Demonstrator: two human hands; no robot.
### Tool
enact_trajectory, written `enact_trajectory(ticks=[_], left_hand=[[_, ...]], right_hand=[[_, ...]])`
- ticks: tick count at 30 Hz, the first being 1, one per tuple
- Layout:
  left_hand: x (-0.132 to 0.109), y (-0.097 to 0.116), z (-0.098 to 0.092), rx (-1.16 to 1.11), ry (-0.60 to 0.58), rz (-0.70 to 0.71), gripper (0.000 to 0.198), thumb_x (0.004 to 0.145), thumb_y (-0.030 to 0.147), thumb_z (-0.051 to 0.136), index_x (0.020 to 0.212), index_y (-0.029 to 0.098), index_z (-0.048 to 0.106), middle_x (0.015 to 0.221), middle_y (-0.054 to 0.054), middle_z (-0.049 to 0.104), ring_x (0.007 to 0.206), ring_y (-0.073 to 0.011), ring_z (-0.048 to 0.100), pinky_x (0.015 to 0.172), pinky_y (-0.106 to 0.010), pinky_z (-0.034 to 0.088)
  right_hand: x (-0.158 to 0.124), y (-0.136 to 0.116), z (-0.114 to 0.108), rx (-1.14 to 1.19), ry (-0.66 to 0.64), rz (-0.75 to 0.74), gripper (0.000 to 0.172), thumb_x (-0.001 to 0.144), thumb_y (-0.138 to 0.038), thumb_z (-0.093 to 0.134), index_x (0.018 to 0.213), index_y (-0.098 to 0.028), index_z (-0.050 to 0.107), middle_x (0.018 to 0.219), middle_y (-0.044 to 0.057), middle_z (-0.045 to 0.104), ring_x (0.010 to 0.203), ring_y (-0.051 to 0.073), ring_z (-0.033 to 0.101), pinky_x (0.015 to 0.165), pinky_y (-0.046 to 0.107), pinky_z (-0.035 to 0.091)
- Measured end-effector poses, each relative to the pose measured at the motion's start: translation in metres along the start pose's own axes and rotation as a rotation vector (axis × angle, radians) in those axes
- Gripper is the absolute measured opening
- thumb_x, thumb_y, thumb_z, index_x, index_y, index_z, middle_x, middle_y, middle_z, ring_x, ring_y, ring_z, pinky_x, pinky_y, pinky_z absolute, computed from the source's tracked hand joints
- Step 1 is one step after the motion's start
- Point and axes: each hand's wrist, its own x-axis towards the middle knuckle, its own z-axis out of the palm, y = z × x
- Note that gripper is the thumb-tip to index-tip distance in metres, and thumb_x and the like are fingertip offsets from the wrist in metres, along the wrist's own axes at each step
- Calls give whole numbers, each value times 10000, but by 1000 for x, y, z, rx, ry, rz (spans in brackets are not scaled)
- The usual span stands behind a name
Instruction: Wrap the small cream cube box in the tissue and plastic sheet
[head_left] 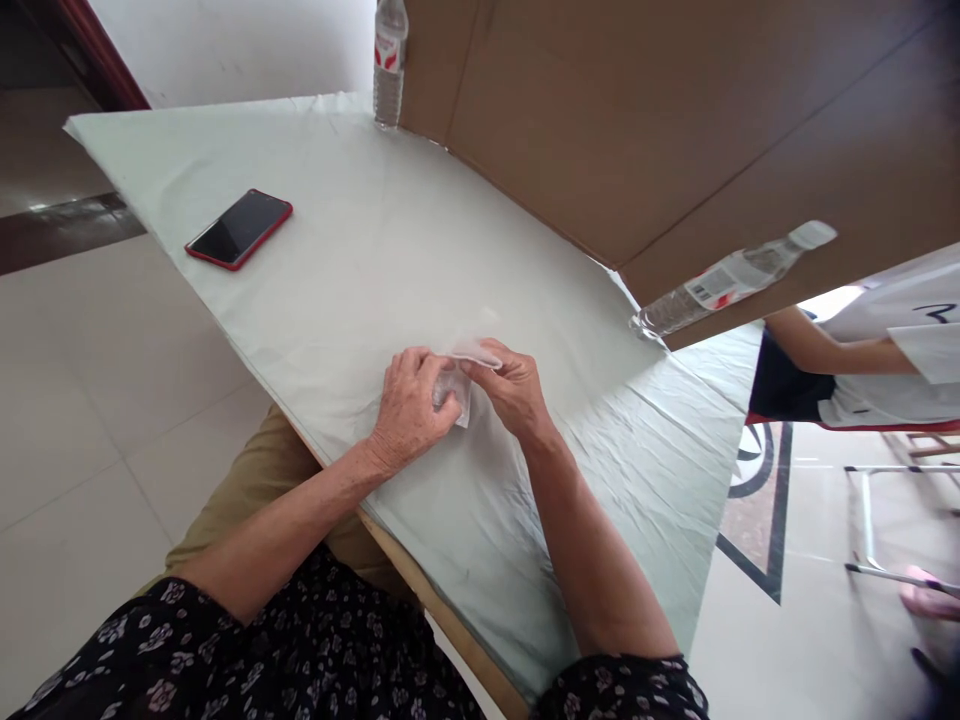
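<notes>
Clear plastic [450, 383] is btwn both hands, low over the tabletop [337, 250]: R hand [514, 390] pinches its upper edge, L hand [411, 405] half-curled, thumb + fingers on it. Looks like mid-teasing apart; next move prob needs a light two-sided pinch. Beyond: phone [240, 228], then far bottle [388, 60] & near bottle [731, 285] by cardboard [600, 130], fill lvl unclear

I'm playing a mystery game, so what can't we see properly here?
All in the head view:
Clear plastic: full shape, covered by the left hand and right hand.
Far plastic bottle: top end, cut off by the upper edge.
Near plastic bottle: label print, too small to read.
Other person: partly hidden by the cardboard, cut off at right.
</notes>
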Motion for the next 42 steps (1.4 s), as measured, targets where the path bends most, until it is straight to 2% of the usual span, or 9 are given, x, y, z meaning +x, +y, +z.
enact_trajectory(ticks=[6,15,18,22,27,31,35,37,42], left_hand=[[2,-4,-4,-117,8,0,547,742,163,633,1271,160,493,1307,-168,515,1257,-302,492,1071,-482,431],[4,-13,-16,-222,-192,-57,216,738,118,606,934,191,553,1372,-162,542,1338,-290,506,1095,-483,431],[8,-19,-29,-294,-319,19,213,748,152,588,957,194,568,1279,-145,616,1303,-281,553,1097,-476,442],[10,-29,-46,-265,-519,167,480,713,157,613,1190,185,561,1478,-186,496,1476,-304,381,1167,-488,387],[10,-37,-35,-164,-448,257,608,758,115,573,1357,180,489,1563,-196,411,1476,-292,385,1185,-490,372],[25,-36,-26,-207,-420,104,553,780,260,635,1317,170,537,1348,-152,607,1258,-294,569,1064,-458,478],[43,-30,-33,-354,-566,-125,435,740,414,686,1095,166,647,1046,-82,697,983,-266,643,873,-410,531],[46,-30,-36,-475,-611,-212,409,731,409,682,1054,159,656,990,-65,701,914,-238,650,821,-376,526],[41,-32,-34,-562,-517,-311,444,704,347,707,1099,152,646,1064,-78,708,976,-236,657,846,-367,519]], right_hand=[[-28,1,0,-276,-5,-141,180,921,-374,611,958,-295,768,1086,45,749,1077,235,675,975,431,513],[-61,13,4,-535,-67,-405,529,874,-269,683,1389,-270,559,1412,103,631,1393,288,518,1122,512,438],[-62,20,7,-631,-68,-390,464,921,-224,587,1382,-279,567,1416,94,630,1398,283,514,1109,515,445],[-58,21,6,-570,-59,-374,403,948,-213,528,1336,-287,608,1401,82,642,1362,252,550,1109,482,448],[-39,12,-4,-313,-70,-166,355,929,-341,583,1272,-284,653,1371,67,657,1291,242,588,1107,446,440],[-15,5,-11,-115,-139,65,338,917,-494,590,1098,-233,706,1074,42,731,971,201,653,876,336,508],[-4,3,-9,-45,-125,176,438,913,-609,549,852,-193,673,762,0,620,695,142,539,646,264,429],[-6,3,-6,-37,-116,186,475,921,-636,518,848,-192,670,762,4,610,697,143,531,639,265,420],[-15,2,0,56,-113,166,534,794,-618,708,1136,-209,664,1041,46,699,932,194,630,799,303,496]])
